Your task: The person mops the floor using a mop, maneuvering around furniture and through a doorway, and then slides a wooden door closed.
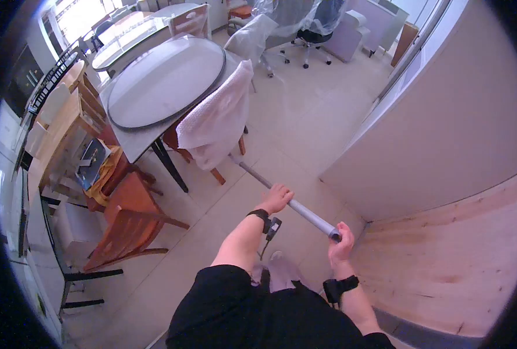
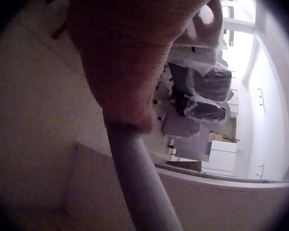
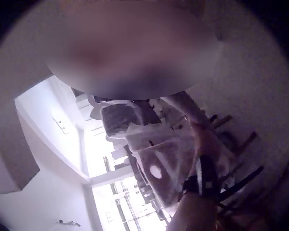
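Note:
A long grey pole (image 1: 311,216), thicker at its near end and thinner at its far end, slants across the head view above the tiled floor. Around its middle grips my left hand (image 1: 277,198); the left wrist view shows the same grey tube (image 2: 142,178) coming out below the curled hand (image 2: 127,72). My right hand (image 1: 342,243) holds the near end, where a dark round opening shows. In the right wrist view a blurred patch hides that hand, while my left hand (image 3: 204,142) appears beyond it. The pole's far tip overlaps the foot of a wrapped chair.
The chair draped in bubble wrap (image 1: 218,116) stands beside an oval-topped table (image 1: 165,81). A brown wooden chair (image 1: 130,218) is at left. On the right rise a pale panel (image 1: 433,116) and a wooden board (image 1: 444,262). Plastic-covered office chairs (image 1: 316,29) stand at the back.

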`<state>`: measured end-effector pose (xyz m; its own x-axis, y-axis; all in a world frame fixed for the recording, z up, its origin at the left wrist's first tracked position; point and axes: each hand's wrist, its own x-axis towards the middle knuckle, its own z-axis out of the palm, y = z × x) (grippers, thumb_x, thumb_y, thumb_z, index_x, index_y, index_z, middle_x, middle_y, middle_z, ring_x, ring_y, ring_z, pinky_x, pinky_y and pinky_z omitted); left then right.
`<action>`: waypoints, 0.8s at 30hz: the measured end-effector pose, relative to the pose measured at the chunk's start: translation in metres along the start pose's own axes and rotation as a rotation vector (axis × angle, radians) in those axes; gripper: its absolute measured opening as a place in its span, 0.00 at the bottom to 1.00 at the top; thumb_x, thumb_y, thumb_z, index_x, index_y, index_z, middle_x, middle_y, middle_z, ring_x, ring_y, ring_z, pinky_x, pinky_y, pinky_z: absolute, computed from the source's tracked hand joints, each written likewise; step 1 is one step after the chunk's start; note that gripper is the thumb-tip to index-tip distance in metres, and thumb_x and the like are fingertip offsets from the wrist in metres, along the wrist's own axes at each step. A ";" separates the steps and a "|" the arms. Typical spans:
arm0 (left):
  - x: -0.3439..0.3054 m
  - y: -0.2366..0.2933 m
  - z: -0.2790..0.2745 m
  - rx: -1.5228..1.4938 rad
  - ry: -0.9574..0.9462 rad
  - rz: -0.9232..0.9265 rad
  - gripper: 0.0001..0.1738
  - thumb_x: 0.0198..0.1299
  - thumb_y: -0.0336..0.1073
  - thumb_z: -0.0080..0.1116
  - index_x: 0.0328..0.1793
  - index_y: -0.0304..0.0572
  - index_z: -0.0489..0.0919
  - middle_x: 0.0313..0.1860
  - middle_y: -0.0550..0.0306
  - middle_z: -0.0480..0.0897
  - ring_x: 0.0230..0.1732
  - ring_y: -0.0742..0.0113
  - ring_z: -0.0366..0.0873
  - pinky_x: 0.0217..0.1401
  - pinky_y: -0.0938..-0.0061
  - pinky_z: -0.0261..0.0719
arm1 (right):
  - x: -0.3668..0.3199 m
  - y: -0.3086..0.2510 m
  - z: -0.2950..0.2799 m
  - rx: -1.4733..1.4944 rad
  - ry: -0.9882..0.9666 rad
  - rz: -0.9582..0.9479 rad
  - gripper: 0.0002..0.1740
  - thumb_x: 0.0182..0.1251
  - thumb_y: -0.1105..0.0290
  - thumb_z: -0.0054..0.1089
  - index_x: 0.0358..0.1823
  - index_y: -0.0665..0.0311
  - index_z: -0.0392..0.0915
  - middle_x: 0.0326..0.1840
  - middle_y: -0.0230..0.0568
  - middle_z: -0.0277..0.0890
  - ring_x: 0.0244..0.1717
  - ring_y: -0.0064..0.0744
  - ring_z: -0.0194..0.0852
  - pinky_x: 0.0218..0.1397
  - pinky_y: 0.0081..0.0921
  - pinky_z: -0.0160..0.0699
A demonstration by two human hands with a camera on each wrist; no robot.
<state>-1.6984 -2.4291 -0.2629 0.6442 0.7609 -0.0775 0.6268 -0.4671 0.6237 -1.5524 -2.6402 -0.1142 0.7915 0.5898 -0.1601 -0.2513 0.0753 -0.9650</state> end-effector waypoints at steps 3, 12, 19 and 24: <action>-0.016 0.048 -0.045 -0.032 -0.075 -0.191 0.19 0.58 0.50 0.36 0.46 0.53 0.74 0.48 0.56 0.70 0.55 0.60 0.62 0.55 0.45 0.56 | 0.006 -0.010 0.001 0.143 0.034 0.095 0.14 0.49 0.72 0.46 0.37 0.70 0.73 0.38 0.40 0.69 0.43 0.30 0.65 0.47 0.25 0.64; -0.026 0.160 -0.099 -0.255 0.083 0.373 0.19 0.59 0.46 0.38 0.25 0.39 0.71 0.24 0.46 0.73 0.29 0.45 0.70 0.33 0.56 0.66 | -0.001 -0.189 -0.014 -0.641 -0.054 -1.007 0.10 0.53 0.75 0.47 0.36 0.68 0.74 0.40 0.43 0.71 0.38 0.32 0.70 0.42 0.27 0.70; -0.074 0.240 -0.136 -0.507 -0.018 0.444 0.23 0.59 0.49 0.38 0.25 0.37 0.70 0.23 0.42 0.72 0.30 0.43 0.70 0.34 0.55 0.67 | -0.022 -0.317 0.018 -0.131 0.319 -0.789 0.10 0.52 0.72 0.50 0.36 0.68 0.73 0.47 0.41 0.66 0.37 0.32 0.69 0.38 0.23 0.71; -0.100 0.221 -0.141 -0.480 -0.035 0.313 0.25 0.59 0.52 0.38 0.26 0.36 0.72 0.25 0.41 0.74 0.31 0.42 0.71 0.35 0.55 0.68 | -0.011 -0.302 0.020 -0.211 0.190 -0.722 0.12 0.49 0.71 0.51 0.35 0.69 0.73 0.46 0.40 0.67 0.37 0.28 0.67 0.36 0.23 0.71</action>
<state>-1.6862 -2.5451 -0.0080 0.7865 0.6000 0.1465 0.1403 -0.4046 0.9037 -1.4969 -2.6531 0.1831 0.8056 0.3034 0.5088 0.4593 0.2225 -0.8600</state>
